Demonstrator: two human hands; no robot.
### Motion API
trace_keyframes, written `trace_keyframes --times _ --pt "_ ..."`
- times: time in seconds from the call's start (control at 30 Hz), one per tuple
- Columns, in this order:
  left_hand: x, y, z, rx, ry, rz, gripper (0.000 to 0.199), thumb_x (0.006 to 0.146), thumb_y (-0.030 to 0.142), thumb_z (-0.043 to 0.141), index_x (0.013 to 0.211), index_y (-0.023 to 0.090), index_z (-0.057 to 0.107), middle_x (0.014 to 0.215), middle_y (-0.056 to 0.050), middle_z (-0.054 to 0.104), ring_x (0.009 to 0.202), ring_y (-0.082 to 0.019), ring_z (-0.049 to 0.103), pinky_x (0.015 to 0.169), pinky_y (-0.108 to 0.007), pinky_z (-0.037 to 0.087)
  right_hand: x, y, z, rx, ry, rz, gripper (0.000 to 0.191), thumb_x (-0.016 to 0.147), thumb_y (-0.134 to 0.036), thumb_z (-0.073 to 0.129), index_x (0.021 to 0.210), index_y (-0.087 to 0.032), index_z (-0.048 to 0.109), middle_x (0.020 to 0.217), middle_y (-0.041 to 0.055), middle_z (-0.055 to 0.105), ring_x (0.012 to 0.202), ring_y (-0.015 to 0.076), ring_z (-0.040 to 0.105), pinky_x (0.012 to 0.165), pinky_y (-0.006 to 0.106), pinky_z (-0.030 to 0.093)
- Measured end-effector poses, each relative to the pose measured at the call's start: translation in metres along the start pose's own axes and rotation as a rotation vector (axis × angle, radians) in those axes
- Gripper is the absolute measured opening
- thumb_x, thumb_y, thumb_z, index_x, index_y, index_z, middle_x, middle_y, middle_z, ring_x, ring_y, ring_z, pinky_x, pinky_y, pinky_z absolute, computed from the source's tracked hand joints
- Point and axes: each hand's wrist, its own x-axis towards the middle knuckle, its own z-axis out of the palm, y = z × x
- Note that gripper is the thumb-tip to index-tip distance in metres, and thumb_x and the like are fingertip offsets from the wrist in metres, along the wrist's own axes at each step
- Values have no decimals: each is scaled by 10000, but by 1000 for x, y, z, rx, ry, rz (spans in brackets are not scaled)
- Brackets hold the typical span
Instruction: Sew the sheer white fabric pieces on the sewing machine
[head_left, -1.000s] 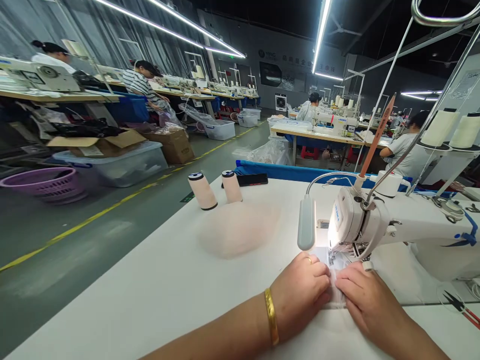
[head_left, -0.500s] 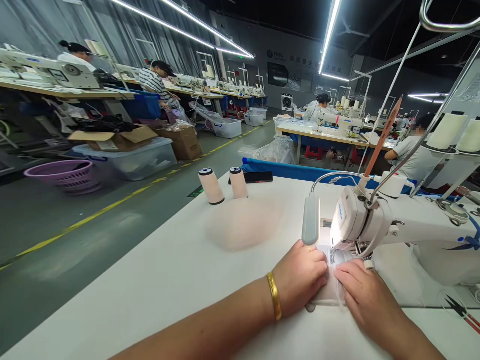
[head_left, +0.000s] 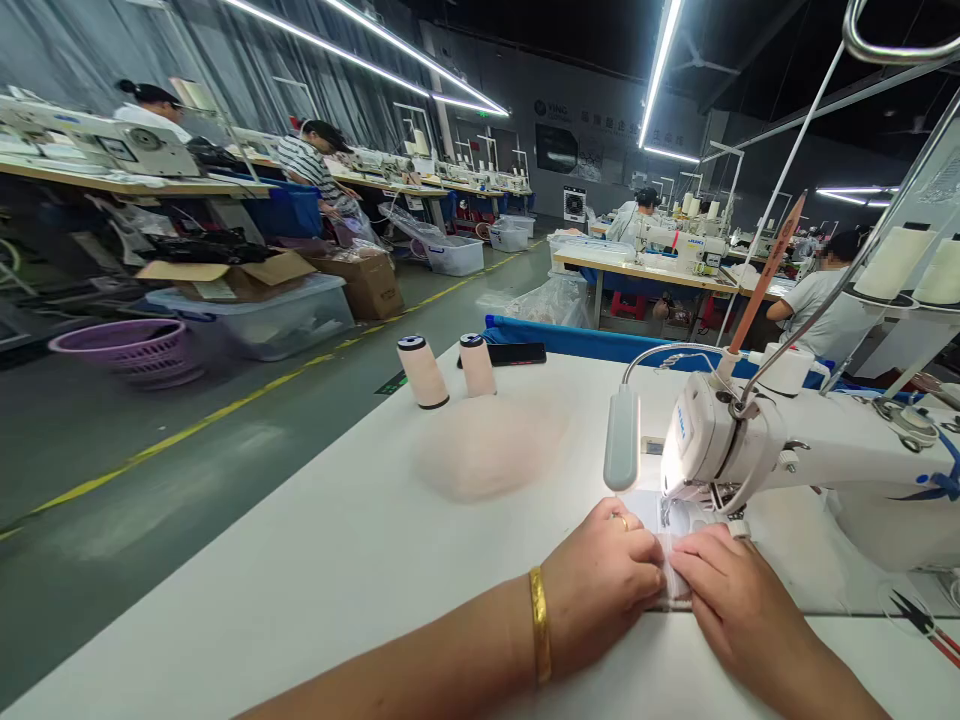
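Below the needle area of a white sewing machine (head_left: 832,435), a thin white piece of fabric (head_left: 676,585) lies on the bed. My left hand (head_left: 604,585), with a gold bracelet and a ring, is closed with its fingertips pinching the fabric's left side. Close beside it on the right, my right hand (head_left: 742,595) presses its fingers together on the same fabric, just in front of the presser foot. The fingertips of both hands nearly meet. A grey lamp head (head_left: 622,440) hangs over the work. Part of the fabric is hidden under the hands.
Pale sheer fabric (head_left: 487,450) lies in a heap on the white table (head_left: 300,600). Behind it stand two thread cones (head_left: 424,375) and a black phone (head_left: 517,354). Red-handled nippers (head_left: 926,622) lie at the right edge. Co-workers sit at other machines farther off.
My left hand has slid back toward me, away from the lamp, and its fingers now pinch nearer the fabric's front edge. My right hand has shifted only slightly.
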Motion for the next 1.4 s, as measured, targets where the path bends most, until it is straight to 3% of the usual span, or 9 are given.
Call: trace_keyframes --times 0.27,0.53,0.73,0.97,1.13,1.3,1.4 --pt "-2 0 3 -14 -4 37 144 875 86 633 814 215 658 846 8 713 774 -171 601 804 -356 375 -2 -1 -2 30 17 -59 361 908 16 436 1131 -203 618 983 74 687 917 255 622 761 371 488" --pt "-1 -10 12 -18 6 -1 137 832 86 643 866 209 696 851 -7 727 776 -186 602 805 -373 397 0 1 2 -9 6 -29 355 911 21 417 1106 -200 616 954 76 682 886 260 632 693 355 481" --pt "4 -19 16 31 50 0 163 905 102 599 885 210 719 821 -35 703 791 -188 627 836 -359 431 5 4 6 -11 -9 47 316 888 10 404 929 -196 639 999 98 702 900 271 627 709 382 537" --pt "13 -27 15 78 12 -49 237 959 125 533 857 204 732 781 -34 673 771 -189 606 831 -345 448 4 10 15 -79 19 190 411 930 -57 404 1205 -199 675 1216 116 714 1006 286 668 768 404 596" --pt "17 -25 9 69 -49 -120 258 978 137 500 851 199 717 866 -51 689 827 -195 623 823 -331 471 2 13 20 -115 17 228 447 956 -92 407 1312 -204 654 1286 115 707 1075 304 679 818 434 617" --pt "16 -21 -3 93 -136 -275 114 978 255 590 1066 219 652 1154 -81 681 1061 -251 632 882 -358 500 -2 14 20 -102 59 200 431 968 -95 424 1323 -209 640 1291 117 705 1107 299 676 865 437 619" --pt "15 -15 -8 137 -215 -380 307 948 378 670 1187 196 606 1234 -124 665 1181 -312 605 955 -434 503 -2 13 20 -75 82 153 390 972 -83 428 1275 -204 641 1240 118 717 1071 288 685 844 428 625"
